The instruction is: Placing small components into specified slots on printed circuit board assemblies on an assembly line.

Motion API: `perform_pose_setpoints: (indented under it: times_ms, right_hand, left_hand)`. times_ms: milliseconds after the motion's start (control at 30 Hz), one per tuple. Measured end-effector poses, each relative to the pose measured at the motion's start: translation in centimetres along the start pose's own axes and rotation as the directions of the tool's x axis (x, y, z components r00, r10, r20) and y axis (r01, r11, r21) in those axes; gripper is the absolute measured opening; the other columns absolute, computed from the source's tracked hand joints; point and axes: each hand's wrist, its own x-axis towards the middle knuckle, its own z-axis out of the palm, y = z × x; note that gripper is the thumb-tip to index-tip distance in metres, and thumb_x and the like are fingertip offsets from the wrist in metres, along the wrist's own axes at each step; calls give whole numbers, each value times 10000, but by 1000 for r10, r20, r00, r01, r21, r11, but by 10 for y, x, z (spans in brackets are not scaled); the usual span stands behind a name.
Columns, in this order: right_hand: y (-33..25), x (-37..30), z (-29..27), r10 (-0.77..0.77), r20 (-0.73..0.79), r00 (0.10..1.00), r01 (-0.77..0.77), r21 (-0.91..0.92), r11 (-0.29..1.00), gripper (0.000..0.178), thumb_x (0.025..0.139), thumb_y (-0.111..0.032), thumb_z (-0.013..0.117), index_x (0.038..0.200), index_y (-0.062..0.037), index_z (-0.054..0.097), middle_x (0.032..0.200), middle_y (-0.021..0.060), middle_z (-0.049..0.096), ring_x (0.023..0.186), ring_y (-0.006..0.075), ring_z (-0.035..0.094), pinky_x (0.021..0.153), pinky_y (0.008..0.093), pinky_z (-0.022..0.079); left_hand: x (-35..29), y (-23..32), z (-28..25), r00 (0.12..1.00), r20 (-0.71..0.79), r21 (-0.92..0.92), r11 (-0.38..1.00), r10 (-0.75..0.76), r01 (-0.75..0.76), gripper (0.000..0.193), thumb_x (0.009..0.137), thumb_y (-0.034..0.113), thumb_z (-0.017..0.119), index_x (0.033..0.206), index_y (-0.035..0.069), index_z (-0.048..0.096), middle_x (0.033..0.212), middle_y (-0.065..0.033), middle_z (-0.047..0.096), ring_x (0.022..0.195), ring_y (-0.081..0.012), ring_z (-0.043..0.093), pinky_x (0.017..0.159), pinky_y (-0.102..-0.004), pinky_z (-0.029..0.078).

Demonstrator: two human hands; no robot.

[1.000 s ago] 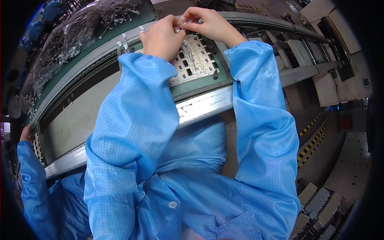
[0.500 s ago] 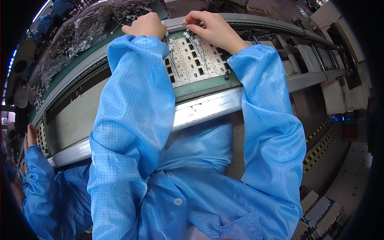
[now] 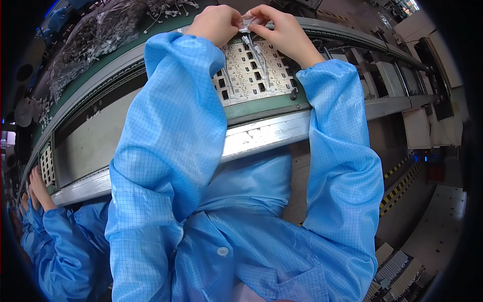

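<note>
Above the far edge of a pale circuit board panel [image 3: 245, 90], my two hands meet fingertip to fingertip. My left hand [image 3: 216, 24] is closed in a pinch at a small white wire connector [image 3: 244, 30]. From the other side my right hand [image 3: 282, 34] pinches at the same connector, thumb and fingers together. Fingertips partly cover it. Short grey-white cables [image 3: 262, 63] with white plugs lie across the panel, which has rows of black components. The panel rests on a green carrier board [image 3: 266, 104] with a black knob [image 3: 294, 93] at its near right corner.
A metal conveyor rail [image 3: 266, 132] runs along the near side. Beyond the line, at the upper left, lies a clear plastic bag [image 3: 95, 45] of cables, with loose cables [image 3: 168, 9] beside it. At the far left a co-worker's hand [image 3: 40, 189] is by another panel [image 3: 47, 165].
My left hand has moved right to meet my right hand, which shifted slightly right. The panel appears further right in view. The co-worker's hand has shifted down beside the other panel.
</note>
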Motion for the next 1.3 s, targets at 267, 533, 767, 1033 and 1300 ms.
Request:
perform_pose_setpoints:
  times_ms: [267, 533, 767, 1033, 1300]
  right_hand:
    - [3, 1, -4, -46, 88, 995, 55, -107, 993, 206, 910, -96, 687, 1081, 18, 673, 887, 151, 713, 801, 226, 694, 727, 336, 542]
    - [-2, 6, 2, -65, 138, 988, 85, -149, 985, 198, 903, -153, 696, 1005, 13, 664, 849, 149, 681, 784, 276, 670, 703, 381, 524]
    - [-8, 21, 16, -271, 163, 949, 316, -525, 790, 174, 887, -155, 628, 1029, -71, 683, 1002, 102, 629, 1025, 322, 579, 892, 450, 430]
    - [1, 29, 35, -290, 225, 930, 368, -585, 723, 301, 870, -88, 593, 1149, -134, 698, 1072, 101, 621, 1124, 309, 546, 926, 462, 414]
    - [2, 44, 26, -157, 334, 930, 332, -573, 749, 216, 829, -111, 619, 1017, -99, 726, 989, 120, 682, 1031, 340, 637, 854, 485, 426]
  left_hand:
    - [-3, -5, -4, 996, 22, -35, 996, 85, -84, 181, 800, 160, 742, 941, 56, 787, 859, -195, 741, 854, -366, 726, 799, -432, 567]
    - [-23, -10, -22, 965, 61, -318, 912, -253, 259, 233, 808, 2, 653, 1026, -2, 734, 879, -213, 731, 847, -398, 713, 796, -444, 563]
    - [-41, -21, -7, 948, -181, -195, 954, -263, 227, 438, 827, 108, 683, 1259, 180, 693, 1130, -92, 755, 1085, -305, 707, 972, -518, 459]
    - [-35, -16, -4, 951, -172, -14, 966, -255, 257, 463, 838, 51, 642, 1281, 182, 672, 1103, -65, 768, 1064, -287, 709, 971, -461, 391]
    - [-41, -13, 5, 957, -183, -37, 975, -224, 221, 447, 859, 93, 639, 1292, 194, 670, 1111, -93, 766, 1078, -310, 702, 998, -515, 403]
